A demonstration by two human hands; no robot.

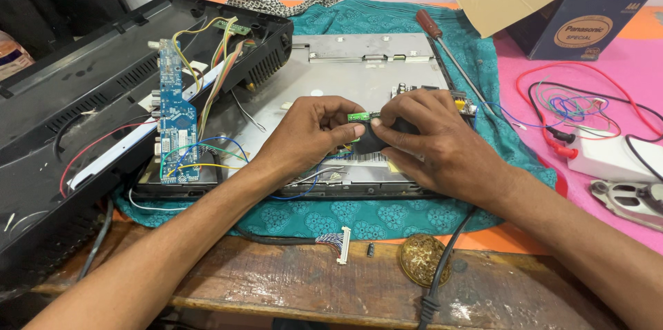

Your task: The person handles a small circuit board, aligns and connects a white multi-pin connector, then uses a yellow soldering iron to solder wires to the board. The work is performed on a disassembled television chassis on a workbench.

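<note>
Small green circuit board (358,116) sits pinched between left hand (311,133) and right hand (431,140) fingertips, mid-frame above the grey metal panel (359,74); screwdriver (449,53) lies well apart, upper right.

- Back panel of the screen (359,71), centre of the frame: bare matt grey sheet metal.
- Rear cover (62,105), left: black plastic, slightly glossy.
- Cloth (359,19): patterned teal fabric.
- Bench edge (276,281), bottom: rough, worn, paint-flecked wood.
- Box (552,5), upper right: cardboard.

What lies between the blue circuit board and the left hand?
In the head view, loose coloured wires on the grey metal panel lie between the blue circuit board and left hand.
</note>
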